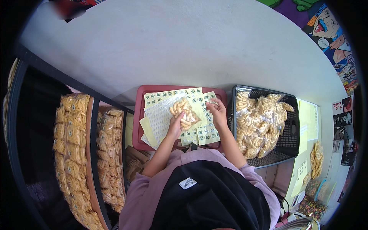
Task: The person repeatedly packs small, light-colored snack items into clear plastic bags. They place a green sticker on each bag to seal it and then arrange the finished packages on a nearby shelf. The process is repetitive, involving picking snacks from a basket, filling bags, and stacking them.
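My left hand (176, 125) holds a clear plastic bag of curved, pale puffed snacks (187, 110), with the thumb over its lower left side. Under the bag lie overlapping sheets of small printed stickers (162, 126) on a red plastic lid or tray (139, 115). To the right, my right hand (218, 110) is raised over a sticker sheet (208, 122), its thumb and index finger close together. Whether a sticker is between those fingertips cannot be made out.
At right stands a black plastic crate (296, 126) with several bagged snacks (258, 123). Shelves at left hold rows of filled bags (76, 138). A white wall (184, 43) rises behind the tray. Far right, more sheets (309, 118) and a snack bag (316, 161) lie on a surface.
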Motion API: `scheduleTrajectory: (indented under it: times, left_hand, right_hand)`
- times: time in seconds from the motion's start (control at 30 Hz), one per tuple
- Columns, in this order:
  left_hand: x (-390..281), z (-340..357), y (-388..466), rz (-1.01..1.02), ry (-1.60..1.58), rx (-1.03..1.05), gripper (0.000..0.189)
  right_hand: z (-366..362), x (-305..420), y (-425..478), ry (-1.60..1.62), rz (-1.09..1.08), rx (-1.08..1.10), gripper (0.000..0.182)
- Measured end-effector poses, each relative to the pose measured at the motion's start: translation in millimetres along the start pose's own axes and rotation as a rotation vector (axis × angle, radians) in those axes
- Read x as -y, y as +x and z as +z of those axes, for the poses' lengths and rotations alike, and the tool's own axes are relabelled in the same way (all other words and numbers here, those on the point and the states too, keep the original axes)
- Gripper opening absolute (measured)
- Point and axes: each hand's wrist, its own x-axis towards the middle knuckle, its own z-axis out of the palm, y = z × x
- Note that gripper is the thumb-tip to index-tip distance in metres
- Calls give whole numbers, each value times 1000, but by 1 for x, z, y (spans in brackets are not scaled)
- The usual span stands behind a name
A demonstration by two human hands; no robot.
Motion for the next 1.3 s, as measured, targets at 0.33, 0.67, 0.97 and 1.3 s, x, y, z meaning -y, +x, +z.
scheduleTrajectory:
  times: [0.33, 0.67, 0.97, 1.3]
  left_hand:
    - [-34, 25, -35, 234, 126, 8, 44]
    - [-35, 33, -52, 421, 63, -78, 38]
    - [-39, 38, -47, 533, 90, -13, 42]
    - [-34, 39, -35, 560, 153, -10, 42]
  right_hand:
    - [42, 25, -34, -7, -88, 181, 24]
    - [90, 16, -67, -114, -235, 130, 28]
    - [95, 21, -66, -194, -279, 83, 22]
    - [94, 21, -58, -142, -225, 56, 21]
